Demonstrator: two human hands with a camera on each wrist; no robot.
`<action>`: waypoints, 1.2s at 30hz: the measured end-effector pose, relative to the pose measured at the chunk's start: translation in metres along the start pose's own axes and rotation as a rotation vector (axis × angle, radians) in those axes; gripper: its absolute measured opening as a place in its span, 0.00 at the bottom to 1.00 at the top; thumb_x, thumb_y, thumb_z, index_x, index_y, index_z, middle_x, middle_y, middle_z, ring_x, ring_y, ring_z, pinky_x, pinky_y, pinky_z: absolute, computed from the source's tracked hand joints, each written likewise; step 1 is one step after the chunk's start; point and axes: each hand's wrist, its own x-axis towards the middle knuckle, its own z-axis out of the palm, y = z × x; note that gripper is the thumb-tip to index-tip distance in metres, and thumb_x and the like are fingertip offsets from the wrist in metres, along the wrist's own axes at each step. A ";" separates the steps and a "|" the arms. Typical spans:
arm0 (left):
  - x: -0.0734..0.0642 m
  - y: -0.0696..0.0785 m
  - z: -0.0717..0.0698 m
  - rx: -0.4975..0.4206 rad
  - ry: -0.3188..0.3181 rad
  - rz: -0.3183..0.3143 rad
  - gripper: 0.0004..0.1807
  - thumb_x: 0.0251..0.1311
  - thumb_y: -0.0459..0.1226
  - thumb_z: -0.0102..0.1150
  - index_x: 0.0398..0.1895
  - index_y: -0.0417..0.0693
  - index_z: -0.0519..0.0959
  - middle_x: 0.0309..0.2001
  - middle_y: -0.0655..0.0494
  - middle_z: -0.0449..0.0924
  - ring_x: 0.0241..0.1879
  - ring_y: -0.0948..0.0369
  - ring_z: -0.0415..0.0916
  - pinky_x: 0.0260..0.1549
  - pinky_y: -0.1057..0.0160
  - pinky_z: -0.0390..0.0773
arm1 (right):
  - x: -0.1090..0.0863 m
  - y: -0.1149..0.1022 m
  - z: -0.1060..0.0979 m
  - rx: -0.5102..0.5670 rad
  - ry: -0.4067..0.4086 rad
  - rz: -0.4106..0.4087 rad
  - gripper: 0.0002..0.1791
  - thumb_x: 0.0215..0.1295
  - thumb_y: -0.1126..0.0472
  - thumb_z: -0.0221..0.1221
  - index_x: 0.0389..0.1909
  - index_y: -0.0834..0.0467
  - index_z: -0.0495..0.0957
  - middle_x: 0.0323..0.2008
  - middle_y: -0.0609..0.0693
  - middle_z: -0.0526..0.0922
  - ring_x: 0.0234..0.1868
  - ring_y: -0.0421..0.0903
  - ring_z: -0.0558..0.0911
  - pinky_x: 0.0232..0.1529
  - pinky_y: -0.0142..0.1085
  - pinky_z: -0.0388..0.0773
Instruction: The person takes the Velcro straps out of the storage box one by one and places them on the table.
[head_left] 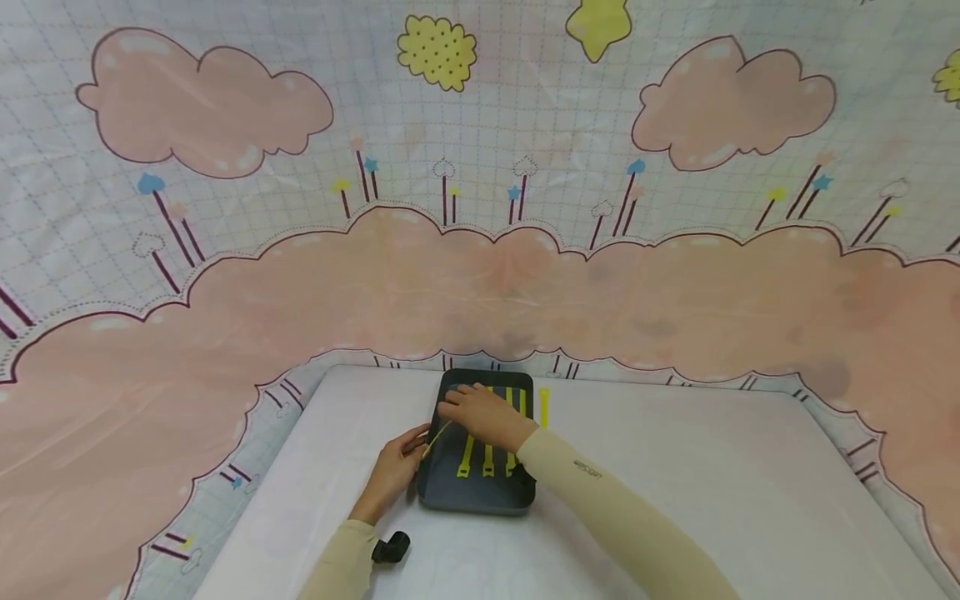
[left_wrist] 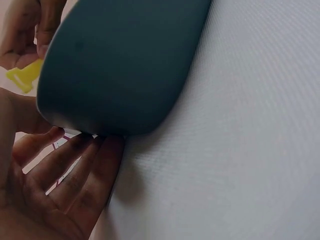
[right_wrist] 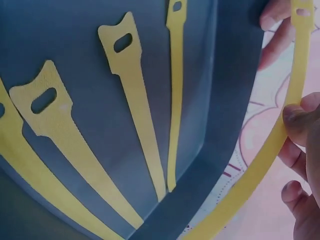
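Pinched between thumb and fingertips of the right hand (head_left: 483, 412), a yellow strap (right_wrist: 257, 176) bends in an easy curve as I watch from a distance. Its slotted end points toward the left hand (head_left: 397, 467), whose fingers lie extended against the outer side of a dark tray (head_left: 476, 497); how firmly they press, I cannot tell.

From that curve I judge the strap light and soft, more ribbon than rod, in little danger of breaking and probably not slippery. I would take hold just behind the wide slotted end, where it looks sturdiest; a hold far down the tail would likely let that end droop and swing.

Below the right hand, at least four other straps (right_wrist: 87, 162) lie on the tray's floor, thin and flat enough, I expect, to make a fingertip lift fiddly. To that hand's right, a loose strap (head_left: 544, 408) rests just outside the tray on a white table (head_left: 675, 475). Well beyond both hands hangs a cloud-print cloth (head_left: 517, 283).
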 end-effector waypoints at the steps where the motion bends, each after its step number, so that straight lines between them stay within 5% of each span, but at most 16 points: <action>1: 0.000 0.000 0.000 0.002 0.001 -0.001 0.23 0.68 0.33 0.53 0.66 0.46 0.73 0.58 0.40 0.80 0.53 0.52 0.81 0.35 0.68 0.76 | -0.001 0.000 -0.001 0.019 0.003 0.003 0.17 0.69 0.66 0.57 0.54 0.46 0.74 0.52 0.43 0.80 0.57 0.44 0.78 0.60 0.42 0.77; 9: -0.001 0.003 0.000 0.003 0.011 -0.007 0.23 0.67 0.33 0.55 0.66 0.45 0.74 0.57 0.39 0.81 0.54 0.50 0.81 0.41 0.62 0.80 | -0.006 0.000 -0.001 0.132 0.045 0.041 0.19 0.64 0.69 0.62 0.51 0.47 0.74 0.48 0.43 0.80 0.51 0.42 0.80 0.53 0.36 0.81; 15: -0.002 0.003 0.000 0.008 0.014 -0.009 0.23 0.68 0.34 0.55 0.66 0.45 0.73 0.58 0.39 0.80 0.57 0.48 0.79 0.50 0.53 0.81 | -0.012 0.001 -0.001 0.267 0.080 0.102 0.15 0.70 0.63 0.58 0.55 0.50 0.74 0.49 0.44 0.80 0.51 0.42 0.81 0.53 0.34 0.80; 25: -0.003 0.003 0.001 -0.008 0.015 -0.029 0.23 0.68 0.34 0.55 0.67 0.48 0.73 0.59 0.40 0.79 0.58 0.47 0.78 0.53 0.49 0.80 | -0.024 0.010 0.004 0.553 0.292 0.269 0.07 0.73 0.60 0.53 0.48 0.53 0.74 0.43 0.47 0.79 0.39 0.40 0.77 0.44 0.33 0.79; 36: -0.003 0.003 0.001 -0.005 0.019 -0.018 0.23 0.67 0.34 0.55 0.66 0.47 0.74 0.59 0.39 0.79 0.58 0.47 0.78 0.53 0.49 0.80 | -0.032 0.013 0.004 0.640 0.393 0.326 0.05 0.72 0.59 0.54 0.44 0.53 0.75 0.38 0.46 0.79 0.36 0.39 0.75 0.38 0.31 0.76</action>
